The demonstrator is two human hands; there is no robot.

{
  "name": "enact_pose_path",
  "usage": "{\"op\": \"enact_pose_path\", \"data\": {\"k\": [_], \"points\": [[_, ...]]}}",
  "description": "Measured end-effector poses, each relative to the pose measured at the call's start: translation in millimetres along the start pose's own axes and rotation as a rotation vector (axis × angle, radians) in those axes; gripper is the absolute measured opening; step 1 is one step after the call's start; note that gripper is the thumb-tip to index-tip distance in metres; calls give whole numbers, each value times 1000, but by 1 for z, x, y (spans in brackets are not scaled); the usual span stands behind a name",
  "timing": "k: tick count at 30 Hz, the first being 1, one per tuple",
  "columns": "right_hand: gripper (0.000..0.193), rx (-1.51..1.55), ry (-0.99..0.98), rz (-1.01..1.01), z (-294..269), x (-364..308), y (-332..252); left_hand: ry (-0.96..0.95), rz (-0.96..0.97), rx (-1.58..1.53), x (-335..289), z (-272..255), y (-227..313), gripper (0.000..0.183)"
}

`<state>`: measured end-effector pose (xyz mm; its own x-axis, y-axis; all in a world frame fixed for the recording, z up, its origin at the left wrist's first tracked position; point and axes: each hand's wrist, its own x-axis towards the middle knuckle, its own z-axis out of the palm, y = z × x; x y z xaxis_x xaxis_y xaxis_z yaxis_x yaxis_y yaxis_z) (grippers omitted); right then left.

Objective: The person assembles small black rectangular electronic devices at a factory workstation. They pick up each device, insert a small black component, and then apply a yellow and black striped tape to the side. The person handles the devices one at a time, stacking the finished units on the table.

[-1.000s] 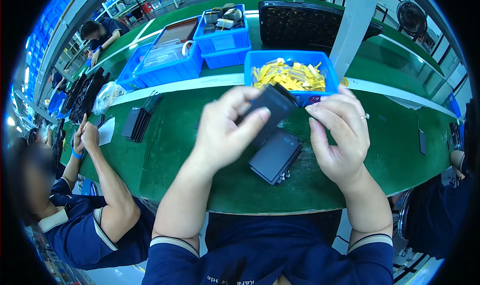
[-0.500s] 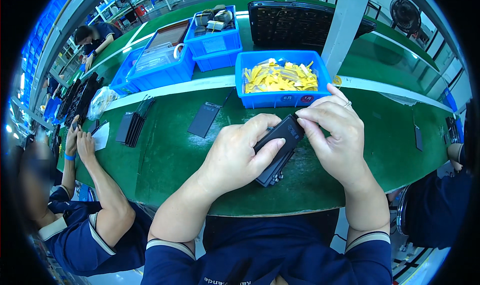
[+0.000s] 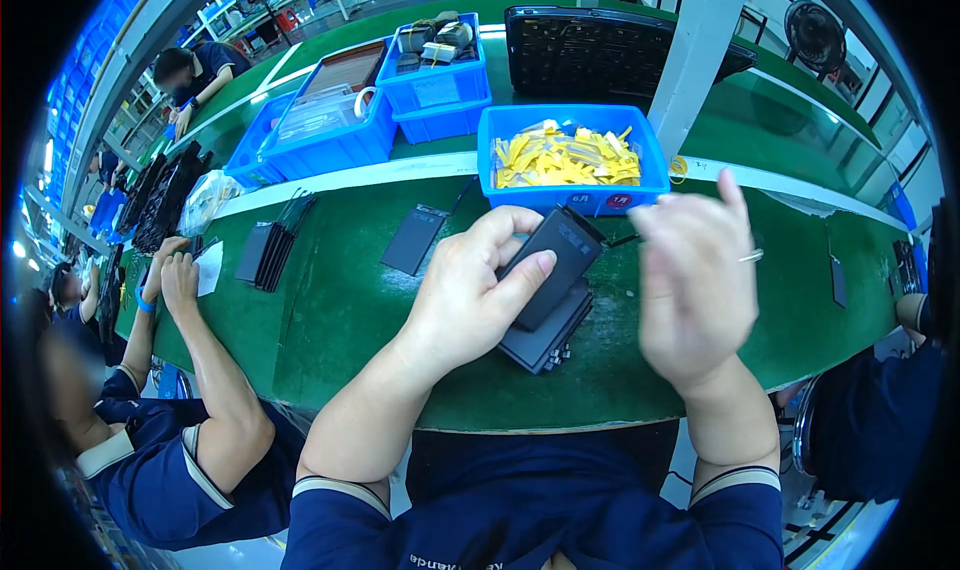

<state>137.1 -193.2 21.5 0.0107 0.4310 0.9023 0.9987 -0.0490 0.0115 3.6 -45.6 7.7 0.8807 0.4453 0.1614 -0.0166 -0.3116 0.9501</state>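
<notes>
My left hand point(image 3: 465, 295) grips a flat black battery point(image 3: 560, 265), thumb on its face and fingers behind its far edge. The battery is tilted above a small stack of similar black batteries point(image 3: 545, 344) on the green bench, their short connectors sticking out toward the right. My right hand point(image 3: 697, 285), a ring on one finger, is raised to the right of the held battery. Motion smears its fingers, with one pointing upward. A short dark tab or lead point(image 3: 626, 239) runs from the battery's upper right corner toward that hand; whether the fingers touch it is unclear.
A blue bin point(image 3: 540, 201) of yellow strips point(image 3: 565, 160) stands just beyond my hands. Farther left lie one black battery point(image 3: 414, 240) and a stack of batteries with leads point(image 3: 266, 255). A grey post point(image 3: 695, 60) rises behind the bin. A co-worker's arm point(image 3: 215, 335) is at left.
My right hand has pulled away from the battery's top end, rightward and up. The held battery is lifted and turned slightly, uncovering more of the stack below.
</notes>
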Motion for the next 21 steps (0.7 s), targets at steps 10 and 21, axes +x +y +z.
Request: {"op": "enact_pose_path", "data": {"k": [10,21], "points": [[18,1370,-428,995,9,-6,22,-48,171,-4,-3,0,-5,21],[8,1082,-532,903,3,-2,22,-97,238,161,-6,1,2,24]]}}
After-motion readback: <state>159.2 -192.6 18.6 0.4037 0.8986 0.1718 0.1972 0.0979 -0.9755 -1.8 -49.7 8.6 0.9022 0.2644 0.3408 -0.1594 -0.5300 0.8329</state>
